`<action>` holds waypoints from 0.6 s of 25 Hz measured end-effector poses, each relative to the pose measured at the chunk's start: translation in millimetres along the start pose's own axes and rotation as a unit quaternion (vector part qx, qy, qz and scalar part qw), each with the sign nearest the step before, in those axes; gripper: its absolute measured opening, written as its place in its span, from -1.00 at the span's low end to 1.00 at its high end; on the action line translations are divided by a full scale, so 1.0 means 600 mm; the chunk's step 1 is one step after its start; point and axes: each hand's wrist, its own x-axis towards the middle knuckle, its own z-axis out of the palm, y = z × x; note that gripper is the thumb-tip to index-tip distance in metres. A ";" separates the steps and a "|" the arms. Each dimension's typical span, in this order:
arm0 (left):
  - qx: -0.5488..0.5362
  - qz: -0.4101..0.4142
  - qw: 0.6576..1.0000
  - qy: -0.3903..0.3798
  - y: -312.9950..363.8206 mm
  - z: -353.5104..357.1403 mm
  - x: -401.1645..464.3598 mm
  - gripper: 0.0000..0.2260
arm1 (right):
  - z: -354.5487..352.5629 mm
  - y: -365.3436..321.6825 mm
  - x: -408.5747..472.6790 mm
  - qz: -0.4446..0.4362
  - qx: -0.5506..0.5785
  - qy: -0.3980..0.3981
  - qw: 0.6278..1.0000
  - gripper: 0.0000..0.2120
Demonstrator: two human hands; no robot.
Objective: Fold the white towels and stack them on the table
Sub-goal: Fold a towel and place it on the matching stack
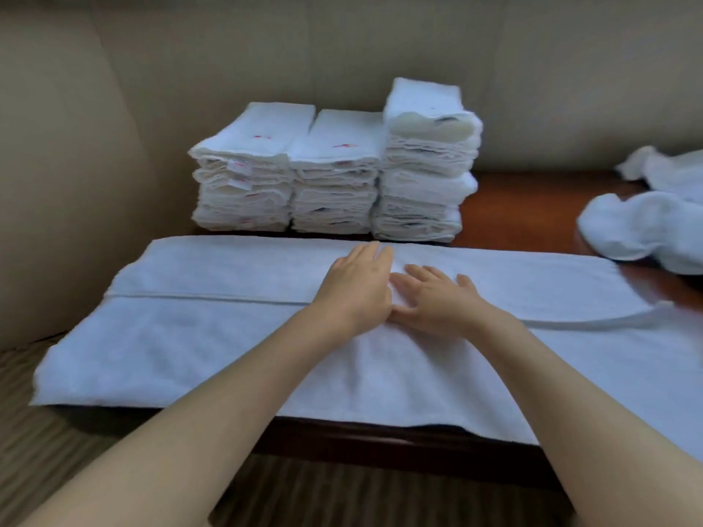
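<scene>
A large white towel (198,336) lies spread across the dark wooden table (532,199), its far part folded over so that an edge runs across its width. My left hand (355,287) and my right hand (433,298) lie flat side by side on the middle of the folded layer, fingers straight, pressing the cloth. Behind the towel stand three stacks of folded white towels (334,176); the right stack is the tallest.
A loose heap of unfolded white towels (643,230) lies at the table's right side. A beige wall runs behind and to the left. The table's front edge (380,443) is near me, with striped carpet (57,450) below.
</scene>
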 end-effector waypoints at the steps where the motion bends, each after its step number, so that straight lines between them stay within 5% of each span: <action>1: -0.007 0.026 1.000 -0.002 0.027 0.011 -0.002 -0.57 | -0.004 0.035 -0.015 0.025 0.008 -0.005 1.000 -0.38; 5: 0.001 0.134 0.990 -0.053 0.101 0.055 0.010 -0.61 | -0.014 0.171 -0.077 0.121 0.039 0.025 0.992 -0.50; 9: 0.027 0.152 0.988 -0.015 0.140 0.069 0.043 -0.72 | -0.016 0.287 -0.115 0.255 0.045 0.059 0.964 -0.56; 13: -0.096 0.201 0.974 0.026 0.168 0.085 0.048 -0.82 | -0.003 0.330 -0.124 0.316 0.066 0.110 0.940 -0.63; 15: -0.194 0.201 0.960 -0.034 0.180 0.081 0.050 -0.85 | 0.001 0.335 -0.125 0.320 0.058 0.136 0.936 -0.66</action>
